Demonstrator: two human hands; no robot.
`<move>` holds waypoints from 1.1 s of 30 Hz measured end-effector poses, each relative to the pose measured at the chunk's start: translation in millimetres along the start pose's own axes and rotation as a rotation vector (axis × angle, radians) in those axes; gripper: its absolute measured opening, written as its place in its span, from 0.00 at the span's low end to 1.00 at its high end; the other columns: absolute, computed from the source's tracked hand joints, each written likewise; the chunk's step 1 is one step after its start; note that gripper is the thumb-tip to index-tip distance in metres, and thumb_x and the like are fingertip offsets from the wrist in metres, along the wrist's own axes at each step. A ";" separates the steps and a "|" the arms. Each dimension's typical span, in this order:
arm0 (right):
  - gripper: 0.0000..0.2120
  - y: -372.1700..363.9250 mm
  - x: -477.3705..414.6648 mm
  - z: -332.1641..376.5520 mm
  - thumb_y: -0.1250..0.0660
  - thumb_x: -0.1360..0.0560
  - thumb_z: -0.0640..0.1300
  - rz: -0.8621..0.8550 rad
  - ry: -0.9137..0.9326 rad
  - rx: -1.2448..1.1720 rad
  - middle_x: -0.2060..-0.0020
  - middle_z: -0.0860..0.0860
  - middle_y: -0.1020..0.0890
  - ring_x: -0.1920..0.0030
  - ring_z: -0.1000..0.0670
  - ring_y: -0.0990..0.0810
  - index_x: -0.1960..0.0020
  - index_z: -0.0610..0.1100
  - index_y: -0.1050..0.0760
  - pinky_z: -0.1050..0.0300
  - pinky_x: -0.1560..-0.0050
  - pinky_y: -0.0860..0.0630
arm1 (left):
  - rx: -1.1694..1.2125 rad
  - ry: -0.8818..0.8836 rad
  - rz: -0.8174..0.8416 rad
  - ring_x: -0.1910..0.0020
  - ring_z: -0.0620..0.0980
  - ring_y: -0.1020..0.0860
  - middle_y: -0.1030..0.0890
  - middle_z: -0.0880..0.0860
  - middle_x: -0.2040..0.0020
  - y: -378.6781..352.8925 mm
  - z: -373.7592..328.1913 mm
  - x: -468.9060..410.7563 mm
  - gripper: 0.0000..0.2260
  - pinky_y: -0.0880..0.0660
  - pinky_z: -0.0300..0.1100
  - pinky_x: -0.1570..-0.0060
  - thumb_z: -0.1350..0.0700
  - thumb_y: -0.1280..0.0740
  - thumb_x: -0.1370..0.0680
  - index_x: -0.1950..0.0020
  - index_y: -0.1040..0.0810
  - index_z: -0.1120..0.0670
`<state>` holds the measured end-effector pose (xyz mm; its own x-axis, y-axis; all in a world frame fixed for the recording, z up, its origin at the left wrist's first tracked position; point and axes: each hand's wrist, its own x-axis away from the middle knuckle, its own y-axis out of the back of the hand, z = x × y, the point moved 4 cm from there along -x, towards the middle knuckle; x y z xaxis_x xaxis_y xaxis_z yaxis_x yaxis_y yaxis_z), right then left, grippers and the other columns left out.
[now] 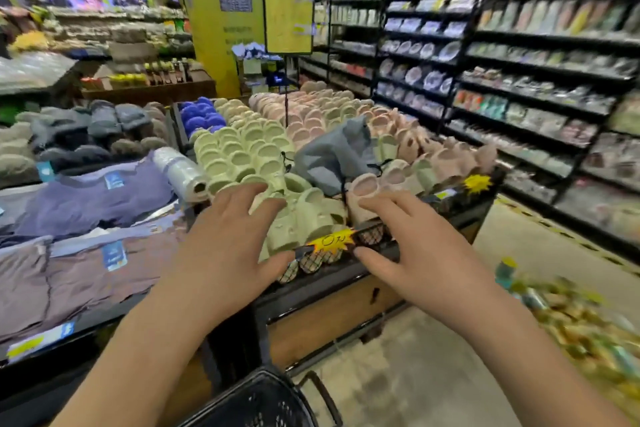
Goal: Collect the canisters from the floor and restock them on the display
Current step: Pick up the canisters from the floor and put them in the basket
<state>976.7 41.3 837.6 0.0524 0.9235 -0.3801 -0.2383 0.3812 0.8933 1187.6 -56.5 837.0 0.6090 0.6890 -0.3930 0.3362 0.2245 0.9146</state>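
Nearest to the camera, at the bottom edge, stands a black plastic basket [256, 402] with a lattice wall and a handle, probably ready for carrying goods. To the right the canisters [568, 315] lie in a heap on the pale, speckled floor [415, 374]. They are blurred, but they look round and shiny, gold and teal, and none is collected yet. Above the basket the left hand [228, 239] and the right hand [412, 246] are both empty, with fingers spread and straight, and they hover over the dark mesh rim [381, 253] of a slipper table. I judge they are only passing there. Behind them, soft-looking green slippers [242, 156] and pink slippers [311, 114] stand in tight rows, with a grey cloth bag [332, 156] on top. Farther away, a yellow sign [289, 7] rises on a thin pole, and black shelves [519, 80] carry packets. Which display takes the canisters, I cannot tell.
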 end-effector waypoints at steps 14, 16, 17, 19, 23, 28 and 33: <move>0.27 82.0 103.7 -231.5 0.36 0.21 0.60 -0.116 -0.476 0.103 0.30 0.60 0.32 0.33 0.55 0.29 0.24 0.58 0.36 0.58 0.42 0.27 | 0.210 -0.408 0.153 0.25 0.52 0.38 0.36 0.49 0.25 -104.5 -242.4 -149.3 0.30 0.32 0.52 0.30 0.36 0.32 0.25 0.25 0.32 0.45; 0.27 92.8 118.7 -273.0 0.35 0.21 0.60 -0.128 -0.533 0.121 0.30 0.60 0.31 0.33 0.55 0.29 0.24 0.57 0.35 0.58 0.41 0.28 | 0.227 -0.468 0.181 0.25 0.51 0.39 0.37 0.49 0.24 -123.9 -285.2 -171.4 0.30 0.34 0.50 0.29 0.36 0.33 0.24 0.24 0.33 0.45; 0.28 97.1 127.1 -293.0 0.34 0.22 0.60 -0.129 -0.564 0.131 0.30 0.60 0.31 0.33 0.55 0.29 0.24 0.57 0.35 0.59 0.41 0.29 | 0.227 -0.502 0.193 0.24 0.51 0.40 0.38 0.49 0.24 -134.3 -306.2 -181.8 0.31 0.36 0.49 0.28 0.36 0.33 0.24 0.24 0.34 0.45; 0.28 103.1 144.1 -328.7 0.34 0.22 0.61 -0.123 -0.632 0.133 0.31 0.61 0.32 0.34 0.56 0.28 0.24 0.58 0.35 0.60 0.45 0.29 | 0.234 -0.551 0.219 0.24 0.50 0.40 0.39 0.48 0.24 -153.5 -342.8 -200.0 0.31 0.38 0.47 0.27 0.36 0.34 0.23 0.23 0.35 0.45; 0.26 113.5 174.8 -389.3 0.33 0.23 0.61 -0.140 -0.739 0.129 0.33 0.61 0.30 0.35 0.55 0.27 0.27 0.58 0.33 0.58 0.44 0.27 | 0.272 -0.632 0.271 0.24 0.52 0.40 0.38 0.50 0.24 -191.4 -405.9 -233.1 0.31 0.36 0.49 0.27 0.37 0.32 0.23 0.23 0.33 0.47; 0.27 118.4 200.2 -454.8 0.31 0.23 0.60 -0.155 -0.874 0.134 0.34 0.59 0.28 0.35 0.54 0.26 0.27 0.57 0.31 0.59 0.45 0.28 | 0.301 -0.753 0.325 0.24 0.53 0.39 0.37 0.52 0.24 -240.8 -479.5 -278.9 0.30 0.34 0.50 0.28 0.38 0.31 0.24 0.25 0.33 0.47; 0.26 114.5 206.1 -525.0 0.31 0.23 0.59 -0.156 -0.979 0.167 0.34 0.58 0.27 0.34 0.54 0.27 0.28 0.57 0.31 0.52 0.39 0.25 | 0.347 -0.856 0.378 0.24 0.52 0.41 0.38 0.51 0.23 -298.1 -542.6 -332.6 0.30 0.35 0.48 0.28 0.39 0.32 0.23 0.24 0.34 0.46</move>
<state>451.0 252.3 735.6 0.8638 0.4633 -0.1980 -0.0256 0.4328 0.9011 495.0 21.4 746.5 0.9860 -0.0863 -0.1429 0.1217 -0.2144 0.9691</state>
